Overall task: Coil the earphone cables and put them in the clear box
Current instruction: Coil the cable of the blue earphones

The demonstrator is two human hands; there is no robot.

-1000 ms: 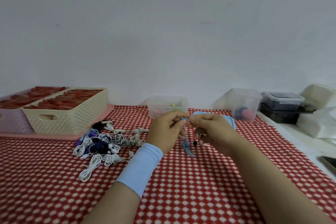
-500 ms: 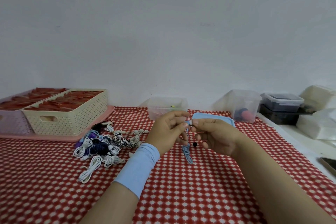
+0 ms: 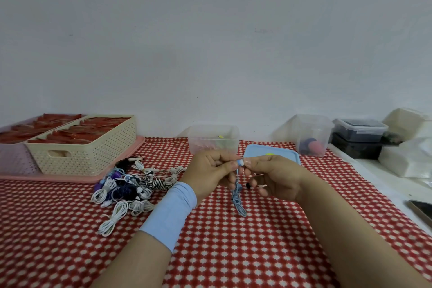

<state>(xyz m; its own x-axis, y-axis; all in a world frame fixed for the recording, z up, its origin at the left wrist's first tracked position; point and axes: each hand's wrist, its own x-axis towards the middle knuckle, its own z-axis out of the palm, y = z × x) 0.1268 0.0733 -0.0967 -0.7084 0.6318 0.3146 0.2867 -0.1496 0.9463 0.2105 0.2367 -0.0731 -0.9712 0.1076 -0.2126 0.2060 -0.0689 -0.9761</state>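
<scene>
The left hand [image 3: 210, 172] and the right hand [image 3: 274, 176] meet above the red checked cloth [image 3: 233, 252], and each pinches the top end of a blue earphone cable [image 3: 239, 201] between thumb and forefinger. The cable hangs in a loose bundle between them. The clear box [image 3: 214, 139] stands just behind the hands, its blue lid [image 3: 280, 153] beside it. A pile of earphones [image 3: 131, 188] lies to the left.

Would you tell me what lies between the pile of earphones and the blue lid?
Head view: the left hand sits between pile and lid, pinching a blue earphone cable with the right hand.
</scene>
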